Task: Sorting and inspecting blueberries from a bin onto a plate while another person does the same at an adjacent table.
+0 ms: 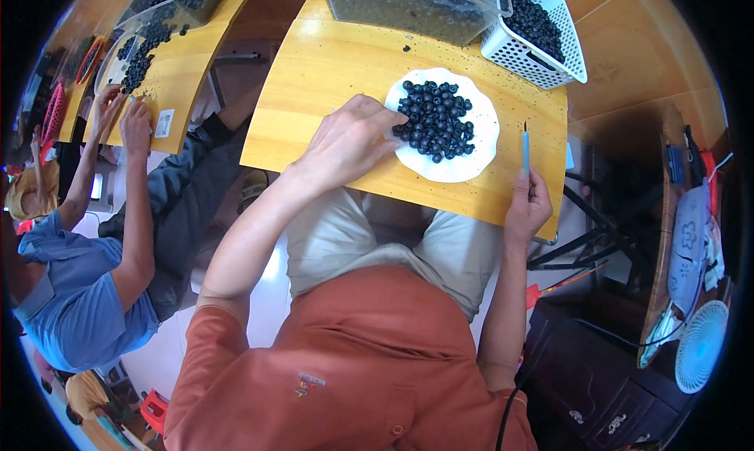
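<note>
A white plate [484, 149] with a scalloped rim holds a heap of small dark round beads [436, 120], some showing pale spots. My left hand [353, 141] reaches over the plate's left rim, its forefinger against the beads at the heap's edge. Thumb and forefinger look apart there; the other fingers are bent and partly hidden. Right of the plate, my right hand [528, 208] grips a slim light blue tool [525, 150] with a thin dark pointed tip. It stands upright in my fingers, its tip away from me and apart from the beads.
Across the wooden table's [306, 74] far side stand a clear bin [400, 15] and a white perforated basket [542, 70], both holding dark beads. Dark crumbs dot the tabletop. At left, a person in a blue shirt [86, 286] works at another table [188, 82]. A white fan [701, 346] is at right.
</note>
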The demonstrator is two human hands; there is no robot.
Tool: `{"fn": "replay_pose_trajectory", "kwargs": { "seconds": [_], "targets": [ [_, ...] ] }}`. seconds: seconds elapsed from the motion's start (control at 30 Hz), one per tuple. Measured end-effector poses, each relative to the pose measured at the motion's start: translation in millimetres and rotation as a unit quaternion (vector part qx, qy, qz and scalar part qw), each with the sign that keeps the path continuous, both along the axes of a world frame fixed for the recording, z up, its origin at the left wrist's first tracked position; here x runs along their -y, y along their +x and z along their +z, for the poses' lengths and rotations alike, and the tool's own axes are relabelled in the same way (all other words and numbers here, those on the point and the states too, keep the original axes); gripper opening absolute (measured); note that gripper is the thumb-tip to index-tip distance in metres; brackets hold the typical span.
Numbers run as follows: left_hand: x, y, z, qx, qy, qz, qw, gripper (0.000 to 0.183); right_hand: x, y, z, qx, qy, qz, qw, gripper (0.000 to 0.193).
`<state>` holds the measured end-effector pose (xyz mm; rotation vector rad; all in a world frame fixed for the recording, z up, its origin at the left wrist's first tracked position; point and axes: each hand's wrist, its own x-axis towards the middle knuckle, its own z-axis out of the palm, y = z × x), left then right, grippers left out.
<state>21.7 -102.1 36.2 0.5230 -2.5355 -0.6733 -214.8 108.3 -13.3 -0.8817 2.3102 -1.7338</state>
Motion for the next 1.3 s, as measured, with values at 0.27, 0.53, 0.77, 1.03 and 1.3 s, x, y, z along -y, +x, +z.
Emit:
{"fn": "replay_pose_trajectory", "kwargs": {
  "seconds": [0.27, 0.53, 0.77, 1.03, 1.3],
  "targets": [
    [2, -12, 2, 0.053, 0.011, 0.042, 0.998, 0.029, 0, -4, -2, -0.013, -0.018, 0.007, 1.000, 0.031],
    [1, -17, 7, 0.061, 0.028, 0.041, 0.997, 0.023, 0, 2, 6, -0.003, -0.008, 0.003, 1.000, 0.032],
    [-1, -18, 10, 0.065, 0.050, 0.042, 0.996, 0.019, -1, -1, 2, -0.006, -0.022, 0.014, 1.000, 0.030],
    [-2, -6, 1, 0.066, 0.012, 0.003, 0.998, 0.017, 0, 1, 4, 0.016, -0.032, 0.008, 0.999, 0.029],
    [-4, 1, 2, 0.036, -0.023, -0.035, 0.998, 0.020, -2, 0, 4, 0.021, -0.033, 0.012, 0.999, 0.029]
  ]
}}
